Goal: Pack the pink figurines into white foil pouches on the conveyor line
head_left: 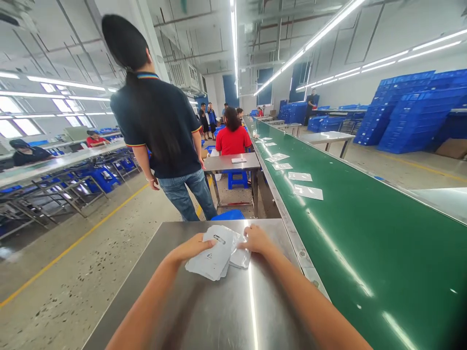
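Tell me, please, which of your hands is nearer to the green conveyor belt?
Right. The right hand rests on the packets' belt-side edge, close to the green conveyor belt; the left hand holds their far side.

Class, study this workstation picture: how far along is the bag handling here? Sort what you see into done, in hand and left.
Done: several flat white bags already lie spaced along the green conveyor belt. In hand: the left hand and right hand both rest on a small stack of white bags on the steel table. Left: that stack is not yet on the belt.

No words or numbers can be read; the top plastic pouch (215,255) bears only a small triangle symbol, at 6 o'clock.
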`<state>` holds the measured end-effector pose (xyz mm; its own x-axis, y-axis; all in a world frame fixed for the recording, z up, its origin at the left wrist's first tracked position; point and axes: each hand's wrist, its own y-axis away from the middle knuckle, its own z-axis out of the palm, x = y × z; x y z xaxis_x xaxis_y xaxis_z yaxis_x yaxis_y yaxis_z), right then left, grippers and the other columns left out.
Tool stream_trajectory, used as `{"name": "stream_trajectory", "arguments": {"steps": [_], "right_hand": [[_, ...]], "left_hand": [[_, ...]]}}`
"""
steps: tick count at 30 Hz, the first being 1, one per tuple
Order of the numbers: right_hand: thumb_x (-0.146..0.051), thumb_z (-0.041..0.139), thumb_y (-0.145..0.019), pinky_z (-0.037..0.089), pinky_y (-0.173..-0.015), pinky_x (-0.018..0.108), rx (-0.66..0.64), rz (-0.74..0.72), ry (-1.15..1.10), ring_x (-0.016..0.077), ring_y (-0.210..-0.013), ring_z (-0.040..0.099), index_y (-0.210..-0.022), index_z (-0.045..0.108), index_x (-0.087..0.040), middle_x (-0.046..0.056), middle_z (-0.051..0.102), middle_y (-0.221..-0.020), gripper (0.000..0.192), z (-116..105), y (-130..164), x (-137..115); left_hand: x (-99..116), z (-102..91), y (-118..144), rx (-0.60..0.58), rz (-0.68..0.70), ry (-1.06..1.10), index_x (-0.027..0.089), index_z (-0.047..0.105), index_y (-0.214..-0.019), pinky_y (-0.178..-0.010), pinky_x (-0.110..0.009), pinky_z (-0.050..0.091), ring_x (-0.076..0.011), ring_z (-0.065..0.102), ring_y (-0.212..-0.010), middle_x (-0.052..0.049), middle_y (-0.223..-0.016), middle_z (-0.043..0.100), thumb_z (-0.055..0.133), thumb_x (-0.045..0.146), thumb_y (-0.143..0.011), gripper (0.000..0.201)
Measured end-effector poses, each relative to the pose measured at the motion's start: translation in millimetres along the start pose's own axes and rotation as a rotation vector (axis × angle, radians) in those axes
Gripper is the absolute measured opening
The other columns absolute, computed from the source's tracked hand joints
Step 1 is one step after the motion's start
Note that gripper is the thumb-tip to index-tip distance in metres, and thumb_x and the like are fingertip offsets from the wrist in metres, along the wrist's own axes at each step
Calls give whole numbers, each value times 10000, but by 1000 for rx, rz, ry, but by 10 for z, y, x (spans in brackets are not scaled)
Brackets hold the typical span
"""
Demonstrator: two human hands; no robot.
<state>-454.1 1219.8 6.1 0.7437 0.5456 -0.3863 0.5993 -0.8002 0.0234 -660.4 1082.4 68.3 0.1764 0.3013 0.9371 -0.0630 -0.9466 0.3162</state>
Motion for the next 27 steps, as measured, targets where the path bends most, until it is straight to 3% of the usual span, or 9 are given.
{"name": "stream_trajectory", "arguments": {"steps": [2, 4, 8, 13, 17, 21, 27], "right_hand": [[-567, 728, -531, 410, -791, 350, -36, -6, 29, 293, -1001, 511, -877, 619, -170, 127, 559, -1043, 538, -16, -25, -38], [-569, 727, -522, 425, -770, 350, -63, -2, 47, 299, -988, 527, -876, 617, -162, 137, 560, -1058, 550, -28, -25, -62], [-543, 713, -538, 446, -706, 337, -106, 21, 45, 284, -902, 588, -958, 589, -159, 124, 602, -1025, 582, -33, 21, -89], [-484, 707, -540, 445, -663, 329, -167, 19, 11, 295, -878, 614, -1040, 557, -170, 95, 658, -954, 609, -31, 70, -130], [-433, 723, -521, 438, -655, 306, -250, -35, -21, 281, -873, 621, -945, 626, -214, 58, 676, -931, 487, -56, 112, -149], [-393, 717, -543, 433, -638, 264, -336, -117, -78, 232, -831, 631, -894, 662, -252, 1, 685, -881, 382, -95, 236, -52], [-360, 731, -529, 429, -634, 276, -358, -135, -64, 242, -815, 618, -870, 670, -228, 22, 667, -890, 371, -294, 443, 428]], "left_hand": [[108, -131, -278, -91, -11, -74, 126, 661, -945, -685, -311, 492, -256, 635, -796, -103, -899, 687, 711, 455, -659, 439], [134, -185, -534, -98, -11, -94, 140, 662, -943, -705, -327, 494, -256, 633, -793, -96, -895, 687, 767, 408, -594, 452], [-59, -158, -774, -50, -6, -101, 135, 650, -941, -696, -364, 498, -263, 637, -739, -87, -814, 679, 792, 391, -546, 491], [-423, -8, -665, 97, 87, -105, 165, 584, -1089, -730, -309, 485, -265, 605, -873, -60, -954, 648, 721, 388, -640, 519], [-565, 126, -543, 198, 188, -127, 185, 634, -1030, -826, -273, 443, -273, 551, -984, -39, -1002, 614, 667, 353, -689, 381], [-626, 279, -444, 202, 259, -160, 199, 656, -980, -888, -306, 405, -262, 530, -1007, -62, -1039, 586, 666, 370, -697, 331], [-592, 694, -313, 77, 244, -44, 182, 621, -1011, -706, -291, 461, -224, 576, -831, -50, -923, 609, 627, 443, -731, 383]]}}
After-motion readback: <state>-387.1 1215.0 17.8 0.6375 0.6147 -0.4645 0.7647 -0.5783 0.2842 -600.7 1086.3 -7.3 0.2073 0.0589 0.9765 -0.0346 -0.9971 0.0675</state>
